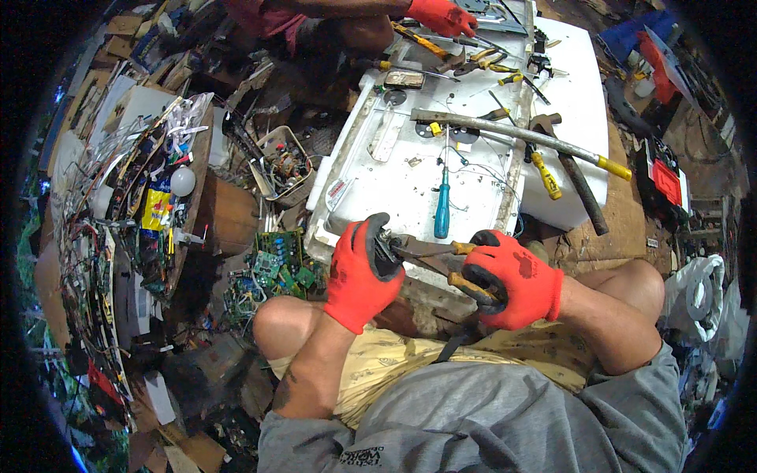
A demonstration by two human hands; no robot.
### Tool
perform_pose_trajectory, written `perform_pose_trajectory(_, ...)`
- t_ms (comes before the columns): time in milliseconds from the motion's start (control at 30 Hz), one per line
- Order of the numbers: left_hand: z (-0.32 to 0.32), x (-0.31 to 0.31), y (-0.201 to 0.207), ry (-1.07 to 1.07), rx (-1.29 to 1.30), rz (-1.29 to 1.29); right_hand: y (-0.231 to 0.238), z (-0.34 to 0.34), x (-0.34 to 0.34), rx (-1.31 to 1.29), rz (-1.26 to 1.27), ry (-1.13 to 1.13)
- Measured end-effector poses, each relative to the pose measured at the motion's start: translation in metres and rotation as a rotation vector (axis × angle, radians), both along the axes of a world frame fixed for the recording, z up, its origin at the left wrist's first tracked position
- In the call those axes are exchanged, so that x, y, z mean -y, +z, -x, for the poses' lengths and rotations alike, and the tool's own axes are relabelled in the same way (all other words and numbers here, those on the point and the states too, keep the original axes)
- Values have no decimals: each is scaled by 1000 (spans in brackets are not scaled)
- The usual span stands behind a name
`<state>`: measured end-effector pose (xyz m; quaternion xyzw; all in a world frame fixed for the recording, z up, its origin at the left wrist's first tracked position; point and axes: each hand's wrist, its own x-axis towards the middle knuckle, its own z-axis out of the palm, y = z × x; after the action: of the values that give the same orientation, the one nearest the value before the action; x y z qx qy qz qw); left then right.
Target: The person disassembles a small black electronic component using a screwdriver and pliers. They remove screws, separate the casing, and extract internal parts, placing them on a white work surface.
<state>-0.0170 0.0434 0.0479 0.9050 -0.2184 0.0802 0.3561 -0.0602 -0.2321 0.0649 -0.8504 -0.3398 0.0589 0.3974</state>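
Note:
My left hand (pixel 361 276), in a red and black work glove, grips a small dark metallic part (pixel 385 251); the fingers hide much of it, so its kind is unclear. In my right hand (pixel 516 280), gloved the same way, is a pair of pliers (pixel 422 248) with worn orange-yellow handles. The handles stand somewhat apart, and the jaws reach the small part at my left fingers. Both hands are above my lap at the near edge of a white panel (pixel 355 205). Just beyond them lies a blue screwdriver (pixel 442 206), its shaft pointing away.
Across the panel lies a metal rod (pixel 505 134) with a yellow end, beside a hammer (pixel 579 185) and a yellow-handled screwdriver (pixel 546 175). A co-worker's red-gloved hand (pixel 441 14) is at the far edge. Green circuit boards (pixel 276 268) and a basket of scraps (pixel 290 189) sit left.

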Motion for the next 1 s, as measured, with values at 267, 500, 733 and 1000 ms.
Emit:
perform_pose_trajectory(267,-2,1,0,4,3,27,-17,-1,4,-34,-101,17)
perform_pose_trajectory(500,0,0,2,-21,-76,-1,-7,-2,8,-160,-41,106)
perform_pose_trajectory(733,-1,-2,-4,-23,-80,-87,-1,6,-5,-46,135,-13)
perform_pose_trajectory(1000,4,1,1,53,-274,-310,-8,20,-12,85,353,-76)
